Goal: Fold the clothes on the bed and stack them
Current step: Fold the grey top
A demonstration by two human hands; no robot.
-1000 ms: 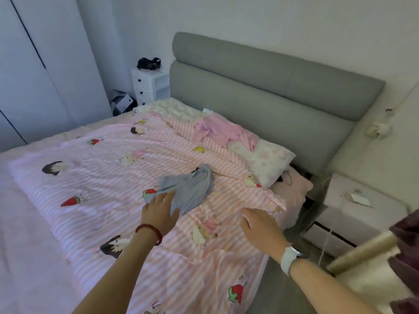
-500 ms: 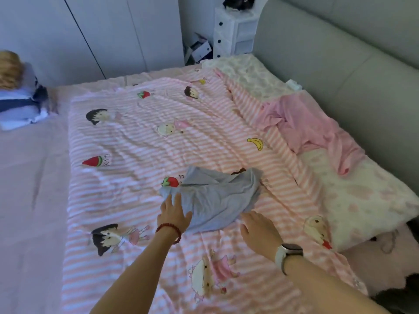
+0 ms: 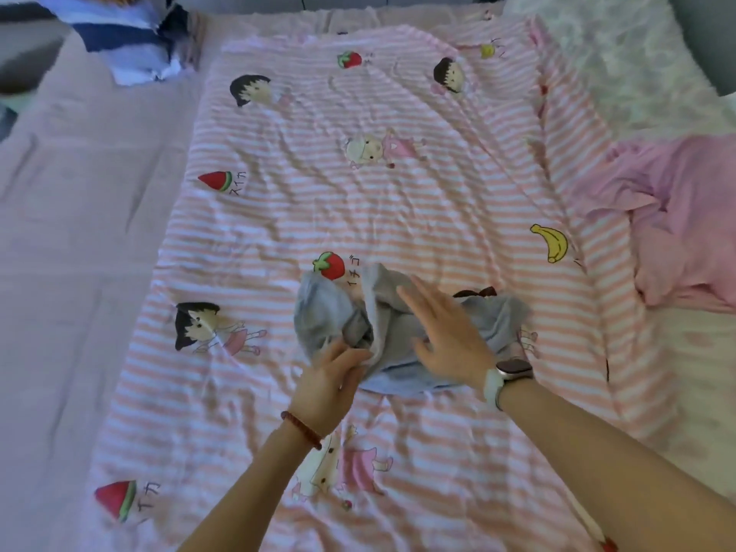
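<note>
A crumpled grey garment lies on the striped quilt, near the middle of the bed and just below a printed strawberry. Both hands are on it.

The left hand sits at the garment's near left edge. Its fingers are bent at the cloth and a fold bunches up against them, so it seems to pinch the edge, though the exact hold is partly hidden by the fabric. A red bead bracelet circles that wrist.

The right hand lies flat on top of the garment with its fingers straight and spread, pointing up and left toward the strawberry. It presses the cloth and grips nothing. A white-strapped watch is on that wrist.

The quilt is pink and white, printed with cartoon children, watermelon slices and a banana, and it is wrinkled all over. It lies on a plain pink sheet that shows along the left side.

At the right edge, well apart from the grey garment, a pink garment lies loose and unfolded, partly on a pale patterned pillow. At the top left corner sits a pile of blue, white and dark cloth, blurred and cut by the frame.
</note>
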